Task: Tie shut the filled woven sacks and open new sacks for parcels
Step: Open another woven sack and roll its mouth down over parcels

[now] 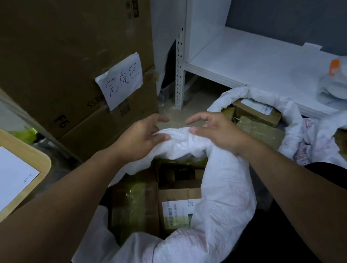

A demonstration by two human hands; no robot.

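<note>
Woven sack (225, 188), white, thick rolled rim, full of cardboard parcels (176, 192)

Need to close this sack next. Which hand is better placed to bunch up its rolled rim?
Probably the right hand: its palm lies over the sack's rolled rim. The left hand touches it with its thumb only.
</note>
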